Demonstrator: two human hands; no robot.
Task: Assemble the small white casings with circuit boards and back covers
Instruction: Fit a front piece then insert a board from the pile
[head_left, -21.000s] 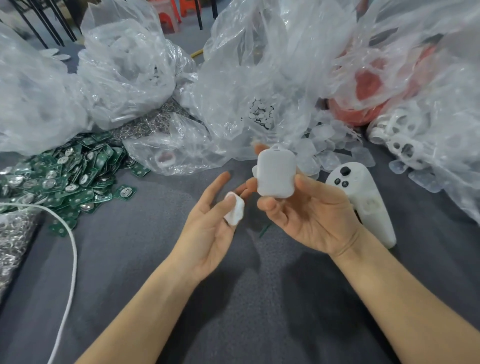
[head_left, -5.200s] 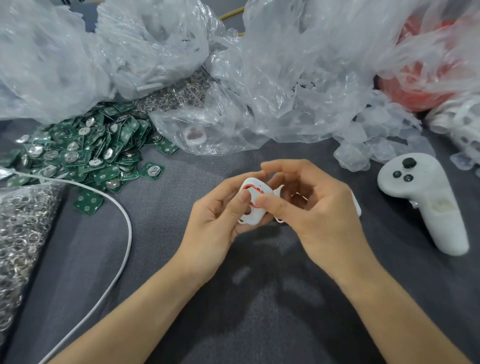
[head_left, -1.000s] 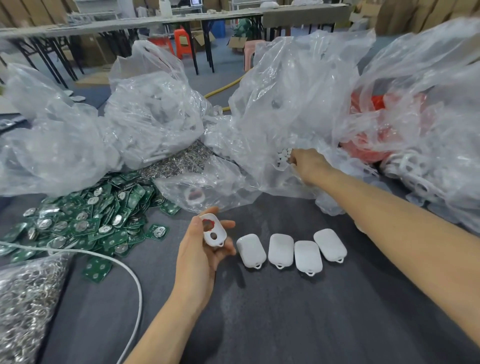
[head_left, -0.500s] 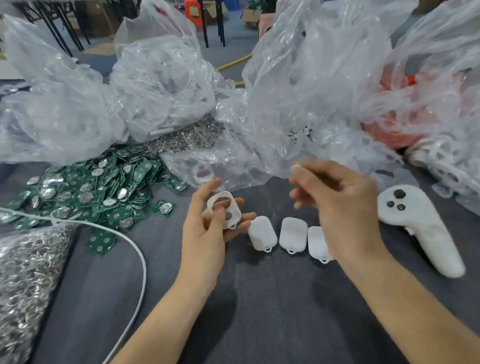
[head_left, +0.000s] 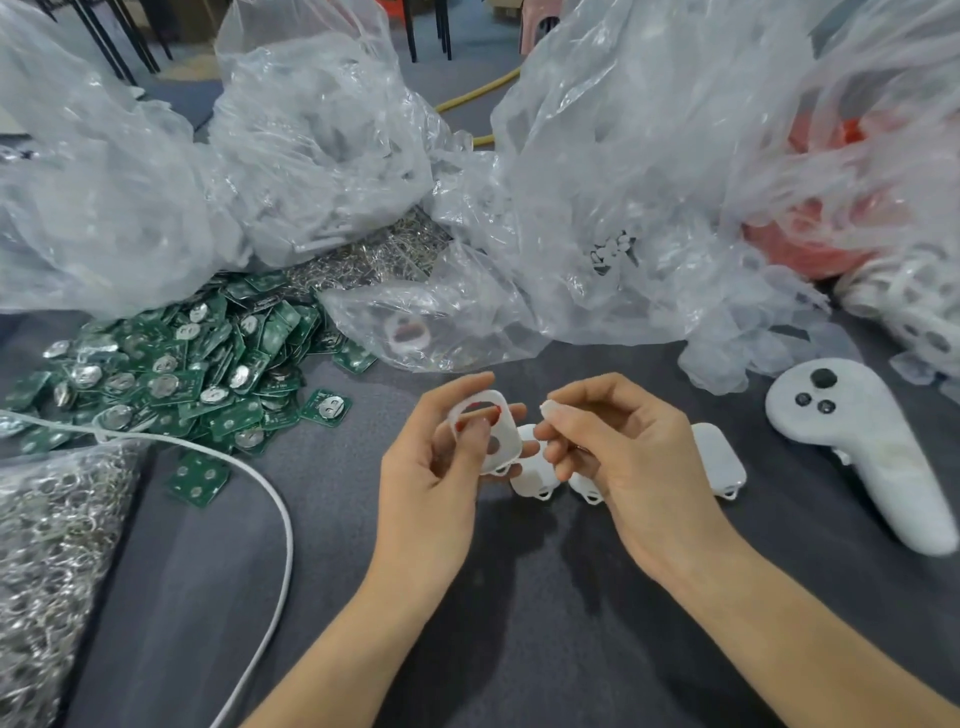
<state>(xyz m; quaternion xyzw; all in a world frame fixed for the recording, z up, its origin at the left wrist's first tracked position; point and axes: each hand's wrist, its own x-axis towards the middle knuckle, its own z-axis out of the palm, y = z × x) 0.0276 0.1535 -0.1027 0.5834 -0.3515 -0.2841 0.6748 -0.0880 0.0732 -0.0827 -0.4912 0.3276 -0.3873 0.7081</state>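
Note:
My left hand (head_left: 431, 467) holds a small white casing (head_left: 493, 431) with two holes in its face, thumb pressed on it. My right hand (head_left: 623, 457) is just right of it and pinches a small white part (head_left: 550, 408) between thumb and forefinger, a short gap from the casing. Several assembled white casings (head_left: 719, 457) lie in a row on the grey table behind my hands, partly hidden by them. A heap of green circuit boards (head_left: 171, 369) lies at the left.
Clear plastic bags (head_left: 597, 182) of parts fill the back of the table. A bag of metal rings (head_left: 47, 545) sits at the left edge, with a white cable (head_left: 280, 519) curving beside it. A white controller (head_left: 872, 457) lies at the right.
My right hand has come back from the plastic bag with a small white part and closed in on the casing in my left hand. The view has tilted down.

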